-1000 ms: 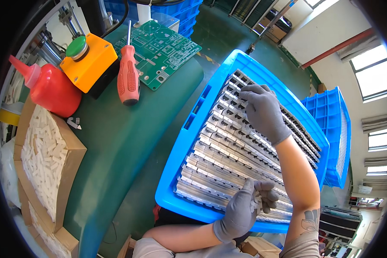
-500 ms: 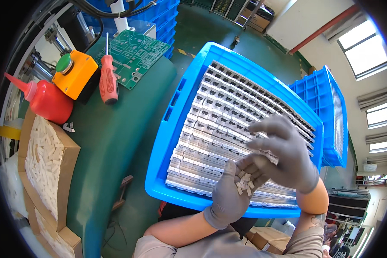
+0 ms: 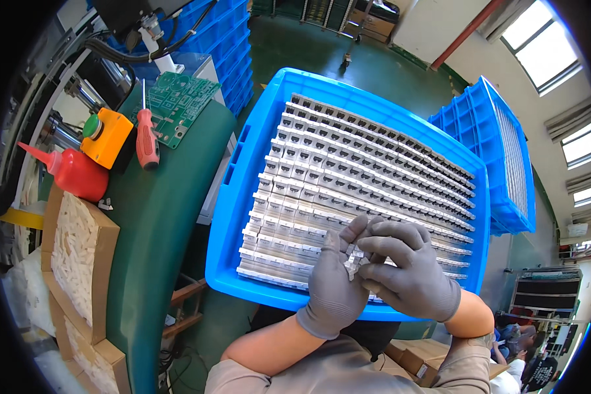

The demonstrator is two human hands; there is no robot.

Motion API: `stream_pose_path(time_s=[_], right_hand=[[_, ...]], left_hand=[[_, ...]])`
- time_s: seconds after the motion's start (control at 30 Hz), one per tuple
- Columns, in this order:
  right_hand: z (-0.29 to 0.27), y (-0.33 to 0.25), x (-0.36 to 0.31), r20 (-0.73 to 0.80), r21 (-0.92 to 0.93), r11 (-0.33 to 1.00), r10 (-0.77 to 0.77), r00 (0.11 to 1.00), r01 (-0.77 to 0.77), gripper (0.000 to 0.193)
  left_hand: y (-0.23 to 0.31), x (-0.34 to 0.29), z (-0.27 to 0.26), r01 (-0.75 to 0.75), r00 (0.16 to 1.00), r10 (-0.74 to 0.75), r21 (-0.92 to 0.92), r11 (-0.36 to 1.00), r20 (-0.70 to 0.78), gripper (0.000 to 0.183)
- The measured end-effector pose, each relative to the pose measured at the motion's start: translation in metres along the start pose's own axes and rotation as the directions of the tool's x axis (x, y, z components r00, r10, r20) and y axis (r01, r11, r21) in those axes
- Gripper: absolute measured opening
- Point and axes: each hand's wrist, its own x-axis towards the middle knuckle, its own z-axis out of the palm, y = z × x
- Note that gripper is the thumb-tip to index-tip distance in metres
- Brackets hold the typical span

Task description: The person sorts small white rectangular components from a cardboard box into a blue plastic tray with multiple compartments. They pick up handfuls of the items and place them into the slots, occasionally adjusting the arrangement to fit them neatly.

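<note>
Both my hands wear grey gloves and are over the near part of a blue crate (image 3: 218,223). My left hand (image 3: 333,289) is cupped, palm up, around several small white pieces (image 3: 353,260). My right hand (image 3: 414,272) reaches over that palm, its fingers bent and touching the pieces; whether one sits between its fingertips is hidden. Below them, the crate holds rows of whitish block-shaped parts (image 3: 295,226). Dark inserts show in the far rows, while the near rows look paler.
To the left, a green-topped bench (image 3: 171,217) carries a red-handled screwdriver (image 3: 148,144), a green circuit board (image 3: 177,105), an orange box with a green button (image 3: 105,141), a red squeeze bottle (image 3: 79,174) and a carton of white pieces (image 3: 79,256). Another blue crate (image 3: 486,151) stands at right.
My right hand has come down and in, from raised with spread fingers to bent fingers at my left palm. My left hand has shifted slightly left and up with the white pieces. The view has shifted.
</note>
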Motion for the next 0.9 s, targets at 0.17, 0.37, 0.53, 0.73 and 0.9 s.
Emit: stream_pose_path(time_s=[0.17, 0.37, 0.53, 0.73, 0.9], right_hand=[[-0.002, 0.005, -0.012, -0.142, 0.071, 0.997, 0.009, 0.99, 0.001, 0.025], [-0.013, 0.012, -0.037, -0.324, 0.418, 0.903, 0.247, 0.913, -0.096, 0.021], [-0.019, 0.028, -0.045, -0.289, 0.37, 0.929, 0.139, 0.947, -0.023, 0.026], [-0.019, 0.032, -0.055, -0.281, 0.274, 0.958, 0.165, 0.946, -0.085, 0.019], [-0.028, 0.047, -0.052, -0.299, 0.154, 0.979, 0.175, 0.938, -0.134, 0.017]], left_hand=[[-0.013, 0.003, -0.005, 0.029, 0.999, -0.03, 0.043, 0.999, 0.018, 0.049], [-0.019, 0.006, 0.0, 0.129, 0.979, -0.085, 0.245, 0.961, -0.183, 0.043], [-0.033, 0.009, 0.016, 0.32, 0.945, -0.235, 0.507, 0.801, -0.226, 0.038], [-0.036, 0.021, 0.031, 0.343, 0.939, -0.241, 0.672, 0.656, -0.244, 0.037], [-0.035, 0.037, 0.047, 0.292, 0.956, -0.207, 0.751, 0.592, -0.208, 0.037]])
